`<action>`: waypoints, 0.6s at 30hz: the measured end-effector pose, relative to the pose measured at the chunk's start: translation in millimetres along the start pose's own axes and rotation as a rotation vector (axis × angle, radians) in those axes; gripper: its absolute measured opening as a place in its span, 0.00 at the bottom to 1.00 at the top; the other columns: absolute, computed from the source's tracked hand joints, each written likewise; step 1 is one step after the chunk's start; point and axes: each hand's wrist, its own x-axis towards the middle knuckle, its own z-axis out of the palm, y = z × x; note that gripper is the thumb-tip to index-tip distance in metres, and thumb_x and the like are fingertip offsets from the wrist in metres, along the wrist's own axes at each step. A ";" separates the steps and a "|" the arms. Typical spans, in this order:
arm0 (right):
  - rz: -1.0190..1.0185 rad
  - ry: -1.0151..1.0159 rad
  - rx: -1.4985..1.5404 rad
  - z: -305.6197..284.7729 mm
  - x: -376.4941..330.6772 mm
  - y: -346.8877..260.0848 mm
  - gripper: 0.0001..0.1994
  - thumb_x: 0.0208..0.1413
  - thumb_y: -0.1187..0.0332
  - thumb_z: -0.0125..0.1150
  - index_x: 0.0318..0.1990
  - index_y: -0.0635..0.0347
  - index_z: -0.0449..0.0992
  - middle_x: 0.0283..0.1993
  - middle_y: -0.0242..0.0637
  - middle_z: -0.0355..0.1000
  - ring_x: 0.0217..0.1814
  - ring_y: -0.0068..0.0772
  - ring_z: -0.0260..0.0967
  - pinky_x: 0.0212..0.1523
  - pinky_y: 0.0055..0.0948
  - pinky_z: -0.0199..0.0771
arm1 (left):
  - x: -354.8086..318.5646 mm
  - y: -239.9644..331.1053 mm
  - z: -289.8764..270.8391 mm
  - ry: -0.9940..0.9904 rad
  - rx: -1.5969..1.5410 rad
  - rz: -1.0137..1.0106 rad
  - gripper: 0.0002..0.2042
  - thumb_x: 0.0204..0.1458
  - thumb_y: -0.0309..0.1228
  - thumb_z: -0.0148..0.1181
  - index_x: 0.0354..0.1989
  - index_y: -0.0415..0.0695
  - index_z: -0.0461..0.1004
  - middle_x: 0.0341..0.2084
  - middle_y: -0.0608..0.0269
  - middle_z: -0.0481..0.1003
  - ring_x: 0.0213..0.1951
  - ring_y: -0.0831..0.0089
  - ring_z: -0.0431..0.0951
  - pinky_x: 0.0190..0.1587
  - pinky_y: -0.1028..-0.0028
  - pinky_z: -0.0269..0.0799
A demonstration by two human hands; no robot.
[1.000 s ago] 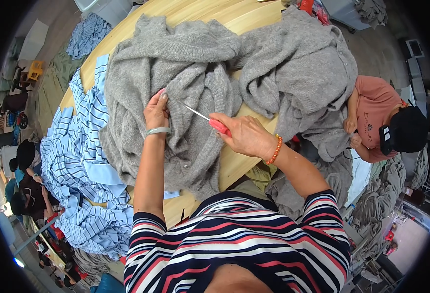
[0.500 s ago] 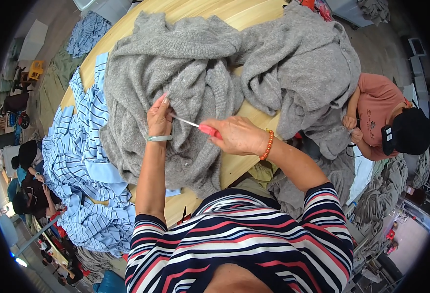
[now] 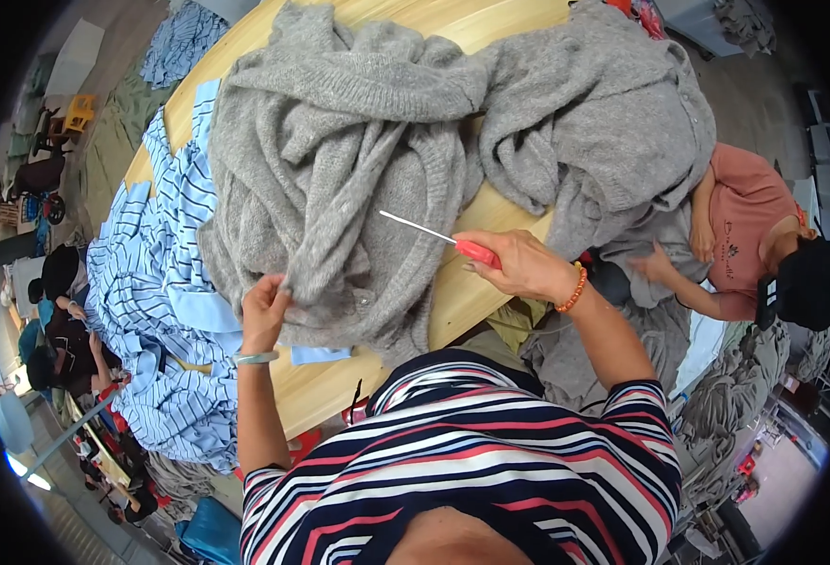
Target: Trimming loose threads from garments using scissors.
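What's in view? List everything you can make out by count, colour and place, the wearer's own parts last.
Table: 1, pale wood, centre
Middle knit heap: 1, grey, on the table
Right knit heap: 1, grey, beside it
Red-handled tool: 1, red with pale shaft, over the table
Striped fabric: count unclear, light blue, left
Stool: 1, yellow, upper left
Cloth piles: count unclear, grey, lower right
Co-worker: 1, salmon top, black cap, right
Bangle: 1, pale green, lower left
Beaded bracelet: 1, orange, right of centre
Striped shirt: 1, navy, white and red, bottom
Left hand: 1, bare, pinching the middle knit heap
Right hand: 1, bare, holding the red-handled tool
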 end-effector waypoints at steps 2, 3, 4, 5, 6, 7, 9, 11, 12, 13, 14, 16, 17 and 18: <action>0.046 0.016 -0.005 4.1 1.5 6.9 0.17 0.54 0.62 0.57 0.51 0.55 0.70 0.35 0.51 0.74 0.38 0.56 0.72 0.40 0.44 0.72 | 5.0 46.4 35.9 0.181 0.501 0.210 0.18 0.49 0.22 0.56 0.50 0.40 0.69 0.36 0.56 0.74 0.36 0.67 0.75 0.40 0.71 0.69; 0.090 0.033 -0.012 4.8 1.3 10.3 0.17 0.55 0.62 0.57 0.50 0.56 0.70 0.35 0.51 0.74 0.38 0.56 0.72 0.40 0.45 0.72 | 8.4 73.6 56.0 0.295 0.739 0.442 0.19 0.47 0.21 0.56 0.51 0.40 0.68 0.40 0.53 0.73 0.42 0.62 0.73 0.45 0.67 0.67; 0.095 0.037 -0.013 4.8 0.8 11.8 0.17 0.55 0.62 0.57 0.50 0.56 0.70 0.35 0.51 0.74 0.38 0.56 0.72 0.40 0.45 0.72 | 10.3 98.1 72.7 0.415 0.977 0.676 0.21 0.46 0.21 0.56 0.52 0.40 0.68 0.45 0.50 0.71 0.47 0.57 0.71 0.50 0.63 0.65; 0.097 0.064 -0.020 5.3 -1.1 13.8 0.17 0.55 0.62 0.57 0.50 0.57 0.70 0.35 0.52 0.74 0.38 0.56 0.72 0.39 0.45 0.72 | 10.4 121.3 89.9 0.413 0.977 0.732 0.22 0.45 0.21 0.56 0.53 0.41 0.67 0.47 0.50 0.69 0.50 0.55 0.68 0.53 0.61 0.62; 0.094 0.089 -0.027 4.6 -3.3 14.2 0.17 0.55 0.62 0.56 0.50 0.57 0.70 0.34 0.52 0.74 0.37 0.56 0.72 0.39 0.46 0.72 | 12.3 137.4 105.6 0.415 0.978 0.787 0.24 0.44 0.21 0.56 0.54 0.41 0.66 0.49 0.50 0.68 0.53 0.53 0.65 0.55 0.59 0.59; 0.091 0.088 -0.029 3.0 -5.1 12.0 0.17 0.55 0.62 0.56 0.50 0.57 0.70 0.34 0.52 0.74 0.37 0.56 0.72 0.39 0.46 0.72 | 20.0 144.0 120.3 0.418 0.977 0.786 0.24 0.44 0.21 0.56 0.54 0.41 0.66 0.49 0.50 0.68 0.53 0.53 0.65 0.55 0.59 0.59; 0.138 0.095 -0.028 0.1 -8.7 8.4 0.17 0.55 0.63 0.58 0.49 0.60 0.70 0.32 0.53 0.73 0.35 0.57 0.71 0.36 0.45 0.71 | 46.6 146.7 143.5 0.260 0.813 0.881 0.24 0.43 0.22 0.56 0.54 0.40 0.67 0.47 0.51 0.70 0.51 0.53 0.67 0.53 0.60 0.61; 0.141 0.095 -0.060 2.9 -12.7 8.5 0.17 0.55 0.62 0.58 0.49 0.60 0.70 0.31 0.53 0.73 0.34 0.57 0.71 0.36 0.45 0.71 | 83.3 116.9 150.2 0.241 0.857 0.735 0.20 0.44 0.23 0.58 0.49 0.39 0.70 0.41 0.51 0.72 0.47 0.56 0.70 0.50 0.63 0.64; 0.157 0.099 -0.088 3.6 -14.9 10.7 0.17 0.55 0.61 0.57 0.49 0.60 0.70 0.31 0.53 0.73 0.34 0.57 0.71 0.35 0.45 0.71 | 97.9 106.0 150.8 0.208 0.894 0.590 0.16 0.44 0.25 0.59 0.45 0.39 0.74 0.36 0.51 0.75 0.42 0.59 0.74 0.46 0.65 0.68; 0.165 0.105 -0.083 3.9 -18.4 10.0 0.17 0.55 0.61 0.57 0.49 0.60 0.70 0.31 0.53 0.73 0.34 0.57 0.71 0.35 0.45 0.71 | 104.1 103.2 147.2 0.198 0.896 0.596 0.16 0.44 0.25 0.59 0.45 0.39 0.74 0.36 0.51 0.75 0.42 0.59 0.74 0.46 0.65 0.68; 0.176 0.063 -0.088 2.6 -20.3 5.7 0.18 0.55 0.60 0.56 0.50 0.58 0.70 0.32 0.53 0.74 0.36 0.58 0.71 0.38 0.46 0.71 | 109.7 100.3 140.7 0.122 0.658 0.415 0.13 0.44 0.23 0.61 0.40 0.38 0.76 0.30 0.57 0.75 0.35 0.68 0.74 0.40 0.70 0.69; 0.189 -0.008 -0.073 2.5 -21.5 -8.8 0.18 0.56 0.57 0.54 0.51 0.55 0.70 0.33 0.53 0.75 0.38 0.57 0.72 0.40 0.49 0.71 | 115.3 85.6 128.8 0.044 0.429 0.225 0.09 0.43 0.22 0.63 0.35 0.37 0.78 0.23 0.63 0.76 0.28 0.77 0.73 0.34 0.74 0.70; 0.191 -0.008 -0.064 3.9 -21.3 -13.8 0.18 0.56 0.57 0.54 0.51 0.55 0.70 0.33 0.53 0.75 0.38 0.57 0.72 0.40 0.49 0.71 | 119.9 71.4 125.1 0.054 0.220 0.295 0.06 0.43 0.23 0.64 0.30 0.36 0.77 0.20 0.66 0.75 0.24 0.80 0.70 0.29 0.76 0.67; 0.175 0.008 -0.056 3.5 -18.9 -16.4 0.18 0.56 0.58 0.54 0.50 0.55 0.71 0.33 0.52 0.75 0.38 0.57 0.72 0.41 0.49 0.71 | 122.2 72.3 125.0 0.060 0.010 0.366 0.05 0.43 0.24 0.65 0.25 0.36 0.77 0.17 0.70 0.74 0.21 0.83 0.67 0.24 0.77 0.63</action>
